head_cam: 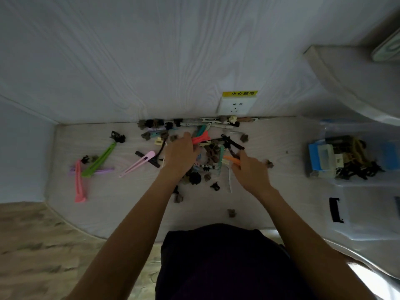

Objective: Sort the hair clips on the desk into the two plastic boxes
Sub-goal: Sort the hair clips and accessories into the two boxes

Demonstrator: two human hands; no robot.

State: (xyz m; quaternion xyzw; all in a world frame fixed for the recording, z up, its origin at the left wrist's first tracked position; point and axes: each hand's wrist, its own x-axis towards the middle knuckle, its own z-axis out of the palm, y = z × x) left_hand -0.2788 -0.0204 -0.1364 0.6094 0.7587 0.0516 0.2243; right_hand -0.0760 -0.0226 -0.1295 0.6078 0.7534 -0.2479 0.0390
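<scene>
Both hands reach into the heap of hair clips [194, 146] in the middle of the white desk [121, 213], close to the wall. The left hand [179, 156] curls its fingers round a coral-pink long clip [201, 138] at the top of the heap. The right hand [251, 169] pinches an orange long clip [232, 160] between thumb and forefinger. Small dark and brown claw clips lie scattered around and under the hands. Off to the left, well apart from the heap, lie a green long clip [99, 159], a pink one [79, 185], a lilac one [104, 171] crossing under them, and a pale pink duckbill clip [138, 163] nearer the heap. On the right edge of the desk stands a clear plastic box [355, 180] holding dark claw clips and blue and white pieces; a second clear box [350, 226] just in front of it holds one black clip [335, 210]. A white wall socket [236, 105] with a yellow label sits above the heap.
</scene>
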